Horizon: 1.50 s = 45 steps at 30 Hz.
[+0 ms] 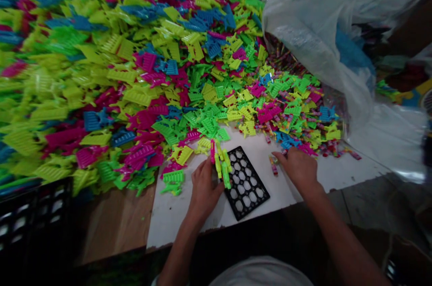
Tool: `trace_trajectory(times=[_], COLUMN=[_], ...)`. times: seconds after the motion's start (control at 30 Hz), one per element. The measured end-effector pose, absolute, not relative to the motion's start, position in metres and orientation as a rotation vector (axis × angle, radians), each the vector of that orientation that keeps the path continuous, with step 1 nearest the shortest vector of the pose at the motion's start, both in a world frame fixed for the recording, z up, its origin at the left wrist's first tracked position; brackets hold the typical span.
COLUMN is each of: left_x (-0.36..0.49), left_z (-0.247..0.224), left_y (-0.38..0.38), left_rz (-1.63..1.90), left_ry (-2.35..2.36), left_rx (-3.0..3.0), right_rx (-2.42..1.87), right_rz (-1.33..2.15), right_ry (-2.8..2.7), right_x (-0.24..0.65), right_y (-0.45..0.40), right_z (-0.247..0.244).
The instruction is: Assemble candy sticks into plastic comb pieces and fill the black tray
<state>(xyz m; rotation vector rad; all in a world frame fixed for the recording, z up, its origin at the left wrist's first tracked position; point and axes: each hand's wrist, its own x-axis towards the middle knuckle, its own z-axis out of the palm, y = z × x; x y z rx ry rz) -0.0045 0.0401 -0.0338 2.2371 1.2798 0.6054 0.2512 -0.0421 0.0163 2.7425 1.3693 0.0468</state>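
Note:
Several plastic pieces (221,162), yellow, green and pink, stand upright in the grasp of my left hand (205,184), over the left edge of a black tray (248,182) with rows of holes. To the tray's right, my right hand (299,166) has its fingers closed beside a small colourful tube (273,165) lying on the white board (175,227); whether anything is between these fingers is too small to tell. A green comb-like piece (173,177) lies left of my left hand.
A large heap of yellow, blue, pink and green pieces (135,65) covers the back and left. Clear plastic sheeting (313,20) drapes at the right. Another black tray (33,214) is at the lower left, near a wooden surface (114,223).

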Motion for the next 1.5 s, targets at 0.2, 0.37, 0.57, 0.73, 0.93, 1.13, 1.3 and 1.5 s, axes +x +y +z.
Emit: trace_trajectory(times=[0.2,0.37,0.57,0.73,0.93,1.13,1.3,1.5], left_x=[-0.007,-0.016,-0.018,-0.014,-0.015,-0.020,-0.018,-0.011], left_z=[-0.036,-0.030,-0.027,-0.029,-0.028,-0.027,-0.031,-0.030], left_y=[0.039,0.036,0.029,0.029,0.030,0.035,0.035,0.032], left_rz=[0.648,0.562,0.463,0.483,0.475,0.367,0.393,0.468], left_ry=[1.266,1.145,1.111,1.137,1.129,1.017,1.060,1.118], left_rx=[2.224,2.228,2.248,2.260,2.295,2.359,2.411,2.447], right_rx=[2.929,3.157,2.798,2.770,2.793,2.724,2.541,2.657], right_rz=[-0.077,-1.151,-2.312,-2.005,-1.585,-1.226,-0.722,-0.734], right_ry=[1.393,1.578,1.615,1.884,2.174,2.351,2.579,2.588], right_x=[0.264,0.259,0.193,0.152,0.151,0.148,0.126,0.175], right_y=[-0.051,-0.067,-0.057,-0.048,-0.054,-0.052,-0.051,-0.062], right_z=[0.012,0.018,0.010,-0.004,-0.008,-0.010,-0.017,-0.005])
